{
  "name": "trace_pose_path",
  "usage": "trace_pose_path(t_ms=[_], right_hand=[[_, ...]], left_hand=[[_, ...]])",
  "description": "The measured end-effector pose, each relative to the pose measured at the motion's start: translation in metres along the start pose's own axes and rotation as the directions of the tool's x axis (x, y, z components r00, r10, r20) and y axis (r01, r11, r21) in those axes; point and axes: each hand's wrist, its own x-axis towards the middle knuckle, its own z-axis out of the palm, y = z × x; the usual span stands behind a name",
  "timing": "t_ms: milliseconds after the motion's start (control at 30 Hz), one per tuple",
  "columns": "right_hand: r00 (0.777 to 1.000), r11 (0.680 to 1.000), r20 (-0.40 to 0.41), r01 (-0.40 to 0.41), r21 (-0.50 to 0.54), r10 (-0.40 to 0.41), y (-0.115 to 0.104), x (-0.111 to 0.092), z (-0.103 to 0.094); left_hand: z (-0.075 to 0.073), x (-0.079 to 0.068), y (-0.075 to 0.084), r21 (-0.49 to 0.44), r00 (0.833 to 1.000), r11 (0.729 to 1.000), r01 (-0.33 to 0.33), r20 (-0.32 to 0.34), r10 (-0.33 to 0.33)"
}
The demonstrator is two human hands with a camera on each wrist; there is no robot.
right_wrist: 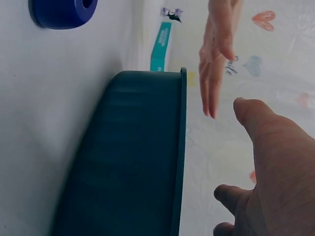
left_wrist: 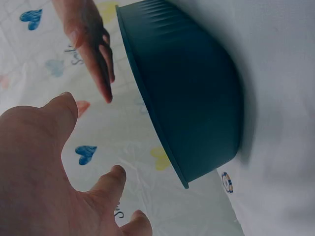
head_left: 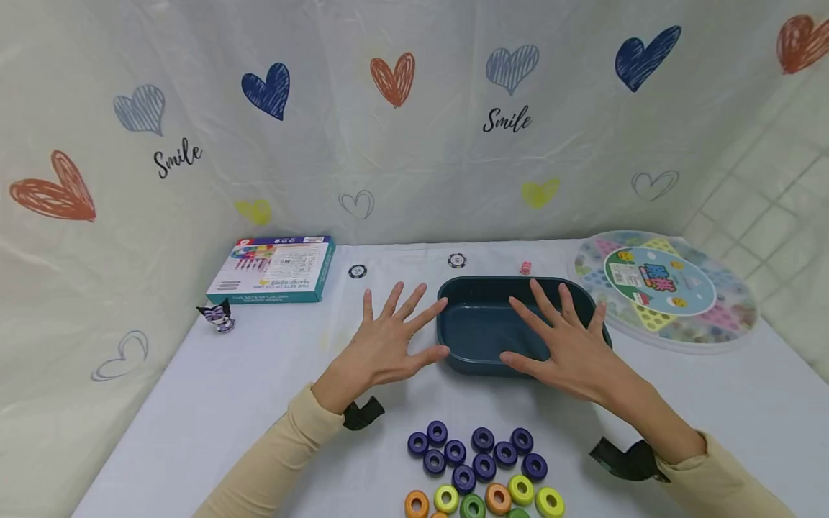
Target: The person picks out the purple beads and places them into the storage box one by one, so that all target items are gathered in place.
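Observation:
A dark teal plastic basin (head_left: 479, 363) stands upright on the white table, and its inside shows no contents. My left hand (head_left: 388, 342) hovers by the basin's left edge, fingers spread and straight, holding nothing. Over the basin's right part is my right hand (head_left: 570, 345), likewise spread and holding nothing. In the left wrist view, the basin's side wall (left_wrist: 192, 93) lies apart from the fingers. The right wrist view shows the basin wall (right_wrist: 133, 157) below that hand's thumb and fingers. Nearer me lie several dark blue rings (head_left: 484, 467), with yellow rings (head_left: 521, 489) and orange rings (head_left: 498, 498) beside them.
Green rings (head_left: 473, 506) sit at the front edge of view. A boxed set (head_left: 272, 270) and a small figurine (head_left: 219, 316) are at back left. A round game board (head_left: 667, 288) lies at right. Two chips (head_left: 457, 260) and a pink figure (head_left: 526, 267) are behind the basin.

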Motion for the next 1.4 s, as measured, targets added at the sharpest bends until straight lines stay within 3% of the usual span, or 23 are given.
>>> trace_pose_path(t_ms=[300, 400, 500, 600, 633, 667, 733, 800, 867, 933, 1000, 1067, 1167, 1400], right_hand=[[1.0, 1.0, 0.008, -0.001, 0.005, 0.001, -0.002, -0.005, 0.002], [0.997, 0.998, -0.065, 0.052, 0.033, -0.05, -0.003, -0.01, 0.001], [0.959, 0.984, -0.232, 0.174, 0.041, -0.16, -0.009, -0.019, 0.001], [0.905, 0.963, -0.345, 0.268, 0.012, -0.248, -0.019, -0.032, 0.002], [0.908, 0.961, -0.333, 0.277, 0.019, -0.255, -0.022, -0.038, 0.003], [0.924, 0.961, -0.287, 0.274, 0.043, -0.251, -0.026, -0.044, 0.003], [0.966, 0.965, -0.132, 0.236, 0.116, -0.22, -0.031, -0.055, 0.004], [0.982, 0.968, 0.072, 0.157, 0.195, -0.173, -0.033, -0.064, 0.007], [0.958, 0.967, 0.252, 0.069, 0.247, -0.133, -0.034, -0.071, 0.01], [0.929, 0.963, 0.353, 0.015, 0.271, -0.114, -0.033, -0.075, 0.014], [0.913, 0.96, 0.396, -0.012, 0.279, -0.103, -0.031, -0.078, 0.017], [0.911, 0.957, 0.396, -0.008, 0.289, -0.112, -0.029, -0.079, 0.019], [0.911, 0.952, 0.393, 0.0, 0.307, -0.127, -0.026, -0.079, 0.019], [0.895, 0.926, 0.425, -0.041, 0.376, -0.133, -0.007, -0.087, 0.015]], left_hand=[[0.002, 0.003, 0.002, -0.009, 0.999, 0.999, -0.037, -0.005, 0.037], [0.003, 0.006, 0.001, -0.013, 0.996, 0.996, -0.087, -0.035, 0.087], [0.004, 0.01, -0.001, -0.047, 0.978, 0.987, -0.156, -0.149, 0.147], [0.009, 0.018, -0.008, -0.101, 0.937, 0.975, -0.196, -0.311, 0.156], [0.012, 0.021, -0.011, -0.136, 0.924, 0.971, -0.198, -0.355, 0.139], [0.016, 0.024, -0.015, -0.177, 0.917, 0.964, -0.198, -0.381, 0.118], [0.026, 0.032, -0.024, -0.313, 0.925, 0.928, -0.202, -0.371, 0.076], [0.038, 0.038, -0.031, -0.484, 0.955, 0.854, -0.188, -0.293, 0.044], [0.049, 0.043, -0.037, -0.64, 0.982, 0.752, -0.159, -0.183, 0.051], [0.058, 0.044, -0.041, -0.752, 0.992, 0.648, -0.125, -0.089, 0.088], [0.061, 0.043, -0.04, -0.831, 0.991, 0.546, -0.104, -0.039, 0.129], [0.06, 0.04, -0.039, -0.872, 0.986, 0.479, -0.101, -0.025, 0.164], [0.052, 0.035, -0.035, -0.888, 0.981, 0.446, -0.113, -0.028, 0.193], [0.046, 0.037, -0.028, -0.858, 0.967, 0.491, -0.154, -0.029, 0.253]])
